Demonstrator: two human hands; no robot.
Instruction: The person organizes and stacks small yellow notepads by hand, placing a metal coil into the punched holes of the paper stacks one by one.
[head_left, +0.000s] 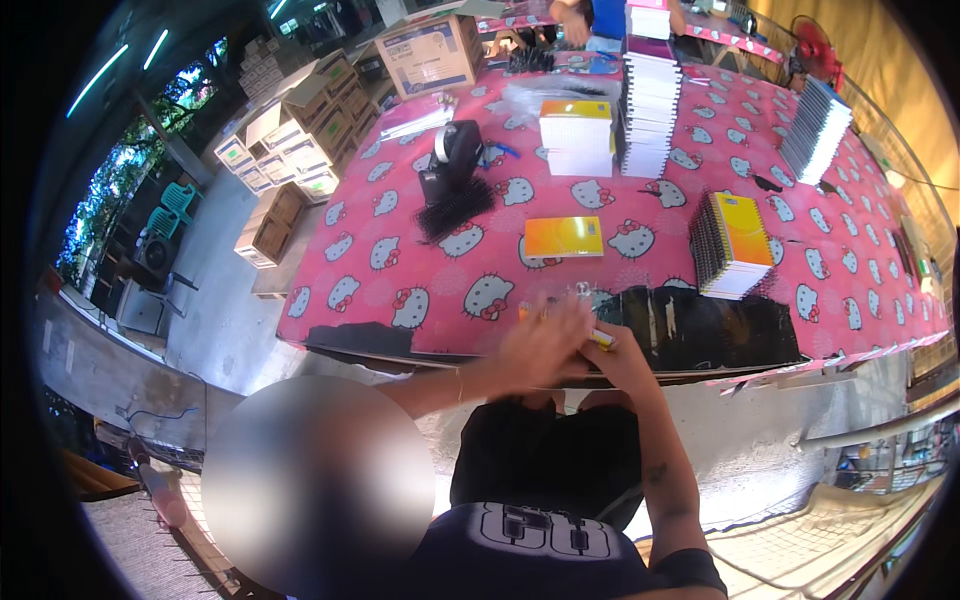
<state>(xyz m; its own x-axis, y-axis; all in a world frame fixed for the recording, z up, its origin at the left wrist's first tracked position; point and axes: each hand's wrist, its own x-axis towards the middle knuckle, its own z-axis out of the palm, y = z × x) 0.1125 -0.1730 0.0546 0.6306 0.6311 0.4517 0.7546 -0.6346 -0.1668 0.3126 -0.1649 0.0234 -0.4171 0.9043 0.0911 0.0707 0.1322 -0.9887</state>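
Note:
At the near edge of the table, a small yellow-orange notebook [603,338] shows only in part between my hands. My right hand [622,358] has its fingers closed around the notebook's right end. My left hand [548,345] lies across the notebook with fingers stretched out, somewhat smeared by motion, and hides most of the cover. Just beyond my hands a single yellow-orange notebook [564,237] lies flat on the pink patterned tablecloth [380,290]. To the right stands a stack of yellow-covered spiral notebooks [735,245] with black coils.
Farther back stand a yellow-topped notebook stack [577,140], a tall spiral-bound stack [650,110] and a leaning stack [815,130]. A black tape dispenser [455,155] sits beside black binding coils [455,212]. Cardboard boxes [300,135] are piled left. Another person's hand [572,22] shows across the table.

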